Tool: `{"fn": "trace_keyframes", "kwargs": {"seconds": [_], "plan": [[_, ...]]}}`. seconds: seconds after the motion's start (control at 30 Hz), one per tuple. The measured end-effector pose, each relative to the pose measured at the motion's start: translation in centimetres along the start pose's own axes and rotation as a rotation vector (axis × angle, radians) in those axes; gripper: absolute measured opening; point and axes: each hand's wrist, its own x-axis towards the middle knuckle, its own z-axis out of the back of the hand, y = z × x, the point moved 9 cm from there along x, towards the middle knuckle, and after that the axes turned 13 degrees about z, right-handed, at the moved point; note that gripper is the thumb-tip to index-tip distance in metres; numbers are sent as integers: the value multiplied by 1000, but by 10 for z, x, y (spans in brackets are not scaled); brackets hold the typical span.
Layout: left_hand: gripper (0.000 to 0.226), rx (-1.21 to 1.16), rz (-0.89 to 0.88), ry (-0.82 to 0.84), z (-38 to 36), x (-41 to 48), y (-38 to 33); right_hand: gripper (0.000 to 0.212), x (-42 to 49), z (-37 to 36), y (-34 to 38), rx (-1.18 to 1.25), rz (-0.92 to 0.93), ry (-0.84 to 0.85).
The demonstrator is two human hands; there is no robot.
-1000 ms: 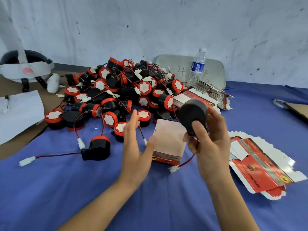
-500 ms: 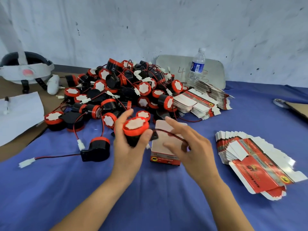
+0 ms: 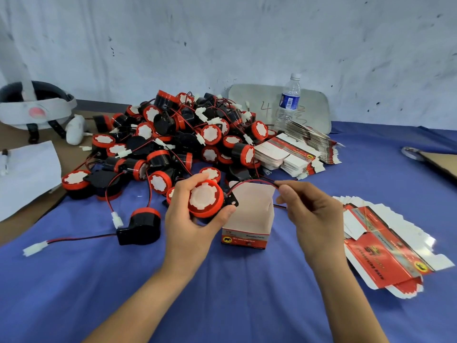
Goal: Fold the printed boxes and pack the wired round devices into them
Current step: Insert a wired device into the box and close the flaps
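Observation:
My left hand point(image 3: 188, 214) grips a round black device with a red rim and white face point(image 3: 205, 198), held just left of an open folded printed box point(image 3: 249, 219) that stands upright on the blue cloth. My right hand point(image 3: 309, 209) pinches the device's red-and-black wire point(image 3: 254, 181), which arcs over the box's open top. A big heap of the same wired devices point(image 3: 183, 139) lies behind. One loose device point(image 3: 141, 226) sits left of my left hand, its wire and white plug point(image 3: 34, 248) trailing leftward.
Flat printed box blanks point(image 3: 385, 248) are fanned out at the right, and more stacks point(image 3: 296, 152) lie behind near a water bottle point(image 3: 289, 100). A headset point(image 3: 34, 107) and white paper point(image 3: 24, 174) rest at the left, and a cardboard piece point(image 3: 440, 159) lies at the far right.
The device went from my right hand into my left. My right hand then took hold of its wire and drew it out to the right over the box.

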Motion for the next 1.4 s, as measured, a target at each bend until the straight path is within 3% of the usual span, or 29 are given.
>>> {"fn": "trace_keyframes", "kwargs": {"seconds": [0.1,0.27,0.57,0.7,0.8,0.9,1.07,1.2,1.3,1.4], "plan": [[57,31,-25,54,-10,-6,-3,30,-5,-14,11,61,57,25],[58,16,-51,145,-24,-17,-5,26,-15,-43,20,3,154,229],[52,-76,-86,122,-21,-18,-10,21,-18,-49,24,-178,243,403],[63,28,-191,100,-23,-18,-15,62,-24,-59,18,-170,186,543],[63,52,-197,153,-27,-18,-11,62,-22,-57,27,-289,263,513],[64,89,-225,253,-33,-19,-14,81,-24,-62,34,-353,331,586],[64,148,-385,364,-46,-29,-24,61,-25,-62,31,-462,356,579],[53,31,-128,298,-37,-18,-1,62,-16,-44,20,-319,247,363],[78,107,-30,250,-34,-11,16,68,-11,-37,8,-344,179,315],[90,92,130,379,-46,-10,39,69,-14,-40,-3,-403,118,345]]}}
